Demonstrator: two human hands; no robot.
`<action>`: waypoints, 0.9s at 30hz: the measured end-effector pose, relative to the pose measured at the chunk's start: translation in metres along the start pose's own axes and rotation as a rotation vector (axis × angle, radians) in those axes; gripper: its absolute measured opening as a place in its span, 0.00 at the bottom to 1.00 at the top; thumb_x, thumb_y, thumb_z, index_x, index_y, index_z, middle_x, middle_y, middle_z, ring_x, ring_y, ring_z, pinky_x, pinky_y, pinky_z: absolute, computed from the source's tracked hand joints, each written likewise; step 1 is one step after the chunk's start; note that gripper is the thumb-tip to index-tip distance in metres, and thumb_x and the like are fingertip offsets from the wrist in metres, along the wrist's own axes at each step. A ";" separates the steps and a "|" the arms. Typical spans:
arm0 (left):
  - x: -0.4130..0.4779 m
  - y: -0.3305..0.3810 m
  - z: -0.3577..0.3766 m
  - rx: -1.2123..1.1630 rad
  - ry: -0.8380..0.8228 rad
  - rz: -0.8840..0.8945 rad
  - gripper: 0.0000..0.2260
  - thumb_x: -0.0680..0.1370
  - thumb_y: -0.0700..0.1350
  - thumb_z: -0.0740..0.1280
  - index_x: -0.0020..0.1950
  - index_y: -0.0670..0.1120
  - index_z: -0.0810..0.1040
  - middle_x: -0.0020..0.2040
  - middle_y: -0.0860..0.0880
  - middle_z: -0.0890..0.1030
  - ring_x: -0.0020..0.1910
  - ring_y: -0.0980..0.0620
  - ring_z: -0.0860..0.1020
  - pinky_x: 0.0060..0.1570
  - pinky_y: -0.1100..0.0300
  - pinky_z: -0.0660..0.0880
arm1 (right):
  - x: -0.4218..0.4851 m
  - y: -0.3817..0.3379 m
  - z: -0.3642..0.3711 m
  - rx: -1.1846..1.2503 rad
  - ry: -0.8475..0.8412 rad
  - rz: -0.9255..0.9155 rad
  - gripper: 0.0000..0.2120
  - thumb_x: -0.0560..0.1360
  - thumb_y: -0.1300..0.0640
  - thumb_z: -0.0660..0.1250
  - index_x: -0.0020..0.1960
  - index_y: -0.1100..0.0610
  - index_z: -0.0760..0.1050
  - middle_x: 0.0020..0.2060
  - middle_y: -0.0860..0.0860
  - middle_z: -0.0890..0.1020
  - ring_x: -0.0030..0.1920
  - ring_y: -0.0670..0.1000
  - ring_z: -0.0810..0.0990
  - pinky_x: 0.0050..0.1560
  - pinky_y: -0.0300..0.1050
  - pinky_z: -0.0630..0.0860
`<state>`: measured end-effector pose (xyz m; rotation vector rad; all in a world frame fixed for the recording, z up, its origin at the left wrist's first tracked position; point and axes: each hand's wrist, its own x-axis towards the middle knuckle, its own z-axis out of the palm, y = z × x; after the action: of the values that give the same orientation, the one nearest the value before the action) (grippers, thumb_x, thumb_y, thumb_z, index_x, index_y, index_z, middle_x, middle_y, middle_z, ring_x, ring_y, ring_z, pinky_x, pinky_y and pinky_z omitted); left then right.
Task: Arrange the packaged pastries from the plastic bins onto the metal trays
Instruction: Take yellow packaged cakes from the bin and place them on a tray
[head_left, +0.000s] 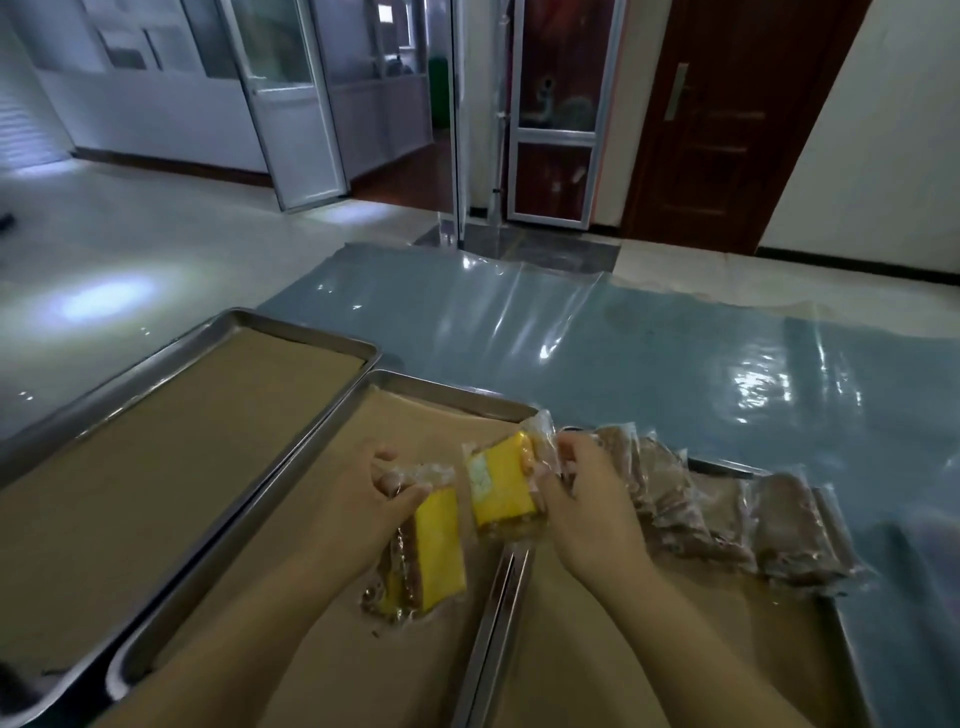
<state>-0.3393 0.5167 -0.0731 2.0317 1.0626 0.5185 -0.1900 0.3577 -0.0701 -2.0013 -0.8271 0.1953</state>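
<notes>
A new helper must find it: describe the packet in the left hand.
Of three paper-lined metal trays, find the middle tray. Over it, the left hand grips a clear pastry packet. Its yellow side is plain; the second packet in the right hand bears a pale label.

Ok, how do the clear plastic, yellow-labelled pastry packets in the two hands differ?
The left hand grips the left packet by its far end, over the middle metal tray; the right hand pinches the right packet by its side, above the tray rims. The left packet shows a brown pastry edge; the right packet shows a pale label patch. Both share yellow labels.
</notes>
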 end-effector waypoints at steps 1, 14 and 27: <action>0.014 -0.003 0.002 0.035 0.007 -0.006 0.17 0.68 0.53 0.73 0.52 0.56 0.71 0.37 0.54 0.76 0.37 0.59 0.76 0.34 0.62 0.70 | 0.011 0.003 0.007 0.037 0.007 0.015 0.09 0.78 0.51 0.62 0.57 0.47 0.70 0.49 0.43 0.77 0.46 0.41 0.76 0.45 0.43 0.75; 0.158 0.008 0.055 0.201 -0.132 0.050 0.17 0.72 0.56 0.69 0.53 0.50 0.67 0.36 0.56 0.73 0.35 0.61 0.72 0.26 0.65 0.61 | 0.083 0.043 0.078 0.119 -0.003 0.140 0.14 0.75 0.53 0.66 0.49 0.39 0.62 0.45 0.39 0.74 0.46 0.36 0.75 0.39 0.30 0.74; 0.155 -0.040 0.100 -0.073 -0.543 0.250 0.19 0.70 0.58 0.70 0.59 0.60 0.72 0.60 0.59 0.75 0.59 0.58 0.73 0.57 0.51 0.75 | 0.040 0.071 0.075 -0.045 -0.164 0.215 0.32 0.68 0.52 0.74 0.67 0.42 0.62 0.59 0.30 0.59 0.57 0.32 0.70 0.56 0.30 0.73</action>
<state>-0.2069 0.6141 -0.1657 2.0803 0.4626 0.1066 -0.1590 0.4113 -0.1620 -2.1372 -0.7220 0.4726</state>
